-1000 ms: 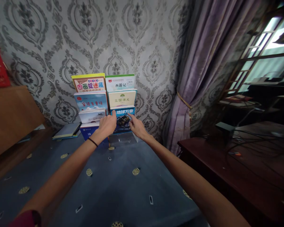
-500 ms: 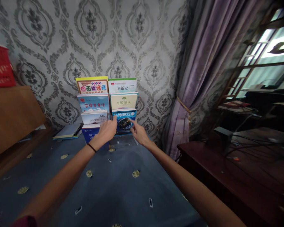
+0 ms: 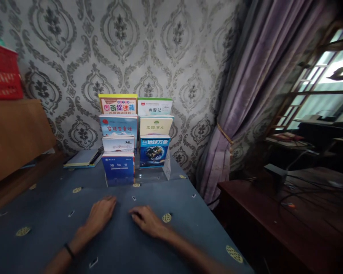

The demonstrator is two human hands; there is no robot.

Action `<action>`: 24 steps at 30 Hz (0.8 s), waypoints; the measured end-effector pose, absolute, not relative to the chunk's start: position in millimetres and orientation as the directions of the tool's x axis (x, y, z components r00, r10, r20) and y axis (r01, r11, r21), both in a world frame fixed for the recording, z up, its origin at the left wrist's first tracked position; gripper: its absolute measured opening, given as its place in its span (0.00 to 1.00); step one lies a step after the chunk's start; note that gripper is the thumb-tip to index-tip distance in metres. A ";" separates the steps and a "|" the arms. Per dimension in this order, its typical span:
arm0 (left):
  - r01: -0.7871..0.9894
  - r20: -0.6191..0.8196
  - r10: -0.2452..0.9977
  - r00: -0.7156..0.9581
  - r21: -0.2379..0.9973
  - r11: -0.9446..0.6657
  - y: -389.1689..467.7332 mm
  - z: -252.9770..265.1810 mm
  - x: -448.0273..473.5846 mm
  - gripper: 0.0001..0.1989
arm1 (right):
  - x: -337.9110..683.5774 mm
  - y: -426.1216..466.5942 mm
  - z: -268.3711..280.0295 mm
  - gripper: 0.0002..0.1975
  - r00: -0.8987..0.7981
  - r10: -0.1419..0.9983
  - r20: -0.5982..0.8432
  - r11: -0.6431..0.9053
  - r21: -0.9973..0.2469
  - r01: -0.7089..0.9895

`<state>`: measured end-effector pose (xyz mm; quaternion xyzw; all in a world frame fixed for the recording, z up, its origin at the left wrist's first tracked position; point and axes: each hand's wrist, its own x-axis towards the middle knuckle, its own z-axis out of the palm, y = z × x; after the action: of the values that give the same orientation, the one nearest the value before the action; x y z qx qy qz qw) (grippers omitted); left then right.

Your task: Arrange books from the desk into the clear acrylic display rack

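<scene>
My left hand (image 3: 101, 211) is low over the blue tablecloth (image 3: 125, 243), slightly blurred, its loosely stretched fingers holding nothing. To its right, my right hand (image 3: 148, 220) has fingers loosely bent and a gap by the thumb; it is also free of any object. Both are in front of a clear stepped display rack (image 3: 167, 165) with books in two columns. In the right column, a blue earth book (image 3: 154, 154) stands lowest, below a cream book (image 3: 155, 126) and a green-edged book (image 3: 154, 106). At the lower left is a dark blue booklet (image 3: 118, 169).
Higher in the left column are a white book (image 3: 118, 144), a light blue book (image 3: 118, 125) and a yellow-edged book (image 3: 118, 104). Flat books (image 3: 82, 158) lie left of the rack. A wooden cabinet (image 3: 17, 137) bears a red basket (image 3: 4, 72). Cables lie on the right-hand desk (image 3: 245, 194).
Both hands have left the blue earth book and drawn back towards me, down over the tablecloth. The earth book now stands in the rack's right column. The view has shifted slightly.
</scene>
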<state>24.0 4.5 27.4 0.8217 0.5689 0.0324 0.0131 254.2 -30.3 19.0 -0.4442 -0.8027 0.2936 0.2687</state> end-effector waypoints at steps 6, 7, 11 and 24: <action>0.980 0.327 0.928 0.176 0.033 -0.198 41.1 -2.1 -49.5 0.16 | 188.7 -31.1 2.5 0.16 -0.509 0.850 0.137 0.427 -0.746 0.511; 0.987 0.339 0.931 0.138 0.026 -0.155 49.1 -2.2 -56.6 0.15 | 175.1 -32.3 0.5 0.15 -0.524 0.840 0.139 0.435 -0.750 0.499; 1.000 0.374 0.928 -0.009 -0.008 0.014 83.3 -1.3 -72.2 0.13 | 128.0 -41.4 -2.8 0.14 -0.580 0.802 0.142 0.462 -0.763 0.452; 0.995 0.403 0.911 -0.086 -0.015 0.101 194.8 18.7 -109.3 0.26 | 111.1 -43.4 -34.8 0.15 -0.606 0.783 0.144 0.492 -0.739 0.460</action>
<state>-109.3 194.8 18.7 0.6573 0.7250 0.1324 -0.1576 111.1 -43.4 -34.8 -0.3744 -0.8299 0.3377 0.2389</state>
